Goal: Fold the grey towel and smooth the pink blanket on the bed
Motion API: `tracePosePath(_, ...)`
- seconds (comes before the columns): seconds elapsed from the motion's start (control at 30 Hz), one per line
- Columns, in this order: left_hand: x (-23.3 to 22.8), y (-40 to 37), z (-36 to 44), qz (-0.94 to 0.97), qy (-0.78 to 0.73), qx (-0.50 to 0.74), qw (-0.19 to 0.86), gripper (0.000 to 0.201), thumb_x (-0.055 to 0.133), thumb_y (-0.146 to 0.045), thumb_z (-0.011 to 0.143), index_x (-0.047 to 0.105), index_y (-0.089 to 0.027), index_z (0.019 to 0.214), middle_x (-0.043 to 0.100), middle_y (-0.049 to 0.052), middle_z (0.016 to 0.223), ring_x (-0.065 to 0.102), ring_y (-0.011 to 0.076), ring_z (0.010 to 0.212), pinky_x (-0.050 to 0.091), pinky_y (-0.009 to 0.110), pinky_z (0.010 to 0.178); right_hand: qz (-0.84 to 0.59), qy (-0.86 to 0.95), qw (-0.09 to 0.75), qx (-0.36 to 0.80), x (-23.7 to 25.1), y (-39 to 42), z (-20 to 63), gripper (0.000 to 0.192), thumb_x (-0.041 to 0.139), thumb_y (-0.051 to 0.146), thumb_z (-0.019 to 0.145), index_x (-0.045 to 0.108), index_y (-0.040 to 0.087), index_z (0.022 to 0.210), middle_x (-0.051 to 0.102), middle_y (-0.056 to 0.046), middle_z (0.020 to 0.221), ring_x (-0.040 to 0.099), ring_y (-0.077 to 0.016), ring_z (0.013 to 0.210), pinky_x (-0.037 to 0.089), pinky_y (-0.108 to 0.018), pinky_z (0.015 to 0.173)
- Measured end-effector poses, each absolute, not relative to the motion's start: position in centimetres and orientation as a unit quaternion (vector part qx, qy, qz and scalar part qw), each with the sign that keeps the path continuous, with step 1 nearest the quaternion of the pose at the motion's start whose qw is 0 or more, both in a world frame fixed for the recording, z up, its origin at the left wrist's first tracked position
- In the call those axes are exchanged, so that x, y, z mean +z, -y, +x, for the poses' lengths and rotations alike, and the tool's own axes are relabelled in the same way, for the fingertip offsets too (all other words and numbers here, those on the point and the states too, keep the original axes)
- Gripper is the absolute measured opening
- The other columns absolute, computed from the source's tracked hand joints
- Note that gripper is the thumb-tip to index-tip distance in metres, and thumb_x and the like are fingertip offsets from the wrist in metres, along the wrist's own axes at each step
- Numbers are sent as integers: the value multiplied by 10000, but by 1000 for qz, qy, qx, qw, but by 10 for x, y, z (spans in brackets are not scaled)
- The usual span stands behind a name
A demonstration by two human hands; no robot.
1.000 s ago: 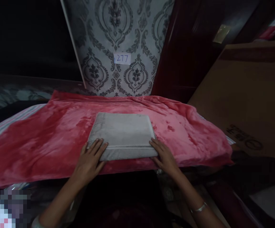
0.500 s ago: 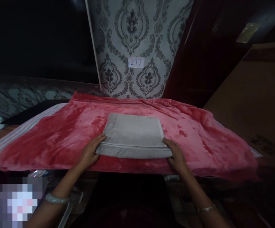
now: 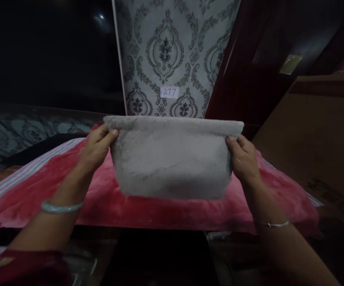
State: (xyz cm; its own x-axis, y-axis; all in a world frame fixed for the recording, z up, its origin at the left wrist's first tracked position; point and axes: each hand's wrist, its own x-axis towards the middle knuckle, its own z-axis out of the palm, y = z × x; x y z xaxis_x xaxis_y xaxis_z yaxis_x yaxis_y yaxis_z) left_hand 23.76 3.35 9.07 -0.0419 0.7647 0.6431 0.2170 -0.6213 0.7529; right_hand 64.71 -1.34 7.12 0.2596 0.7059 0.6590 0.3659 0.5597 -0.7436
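Lifted off the red blanket since half a second ago: folded grey towel, now up in the air above it. Pinched at the upper corners, left hand and right hand, fingers closed on the top edge. Probably soft, light, plush, sagging between grips; best held at both corners to keep the fold

Red blanket seemingly lies bare below; wall blocks behind.

Folded grey towel lifted off red blanket, now held upright, left hand and right hand gripping its top corners
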Motion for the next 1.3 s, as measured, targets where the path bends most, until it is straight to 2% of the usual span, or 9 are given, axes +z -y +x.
tracePosePath(0.17,96,-74,254,575,-478,563,354,208,637,-261,749,702,-135,900,699,33,780,579,124,643,468,232,585,-550,509,575,327,64,-39,634,340,563,472,918,687,171,1017,702,-54,809,634,-181,704,522,-294,645)
tracePosePath(0.37,29,-106,264,554,-654,416,305,242,666,-243,679,680,-167,908,660,31,658,667,228,689,532,329,628,-685,454,445,356,-10,-69,615,376,604,280,866,641,87,1187,697,-77,746,645,-191,634,542,-308,616)
tracePosePath(0.5,1,-110,276,572,-677,386,256,358,659,-208,712,684,-142,1063,746,161,1035,675,337,1108,522,438,946,-729,478,396,288,-30,-74,608,572,523,181,872,494,72,1432,699,-202,1178,679,-266,1048,545,-416,908)
tracePosePath(0.57,-4,-111,293,618,-662,365,216,435,632,-221,768,660,-147,1196,650,181,1346,525,327,1355,388,446,1138,-723,521,382,244,-27,-80,596,609,509,180,887,453,101,1488,549,-204,1450,519,-272,1334,408,-439,1116)
tracePosePath(0.67,-13,-108,326,745,-607,257,101,578,529,-323,896,501,-160,1450,402,151,1602,283,294,1523,180,494,1252,-681,614,348,194,-26,-87,563,596,520,257,932,446,198,1520,341,-95,1633,254,-231,1516,200,-422,1239)
tracePosePath(0.77,-34,-100,350,810,-573,119,28,661,421,-445,962,379,-140,1546,280,171,1652,201,317,1549,131,556,1254,-655,718,211,104,-41,-85,532,577,440,424,1004,390,274,1559,255,-58,1670,169,-287,1543,152,-552,1228)
tracePosePath(0.87,-58,-92,357,816,-573,81,7,673,365,-475,982,349,-141,1566,268,173,1655,199,323,1549,130,577,1252,-651,750,116,30,-62,-78,519,602,351,517,1028,336,289,1585,236,-56,1676,154,-326,1542,142,-592,1212)
tracePosePath(1.13,-45,-97,342,817,-572,58,50,649,349,-484,991,352,-187,1567,279,131,1662,216,288,1547,156,551,1255,-658,746,102,20,-67,-75,522,599,322,509,1039,311,288,1596,230,-62,1677,178,-317,1536,153,-564,1209)
tracePosePath(1.3,-39,-111,314,748,-659,80,11,613,313,-467,994,406,-197,1537,298,134,1655,199,345,1545,202,681,1194,-664,740,101,30,-68,-74,520,601,334,487,1037,298,283,1600,219,-52,1680,166,-321,1540,122,-567,1217)
